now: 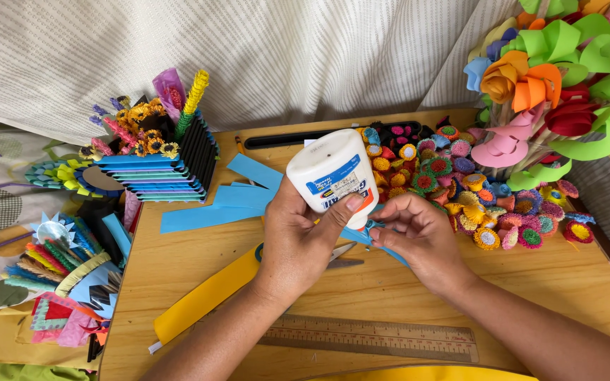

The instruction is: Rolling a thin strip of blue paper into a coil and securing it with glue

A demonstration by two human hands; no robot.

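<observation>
The left hand (298,243) is closed around an upturned white plastic glue bottle (333,176), thumb across its label. Just right, the right hand (421,236) pinches a thin blue paper strip (368,229) between nearly closed fingertips, under the bottle, above the wooden board (531,296).

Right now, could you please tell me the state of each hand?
Left hand: closed around the upturned white glue bottle.
Right hand: fingers pinching a blue paper strip.
</observation>
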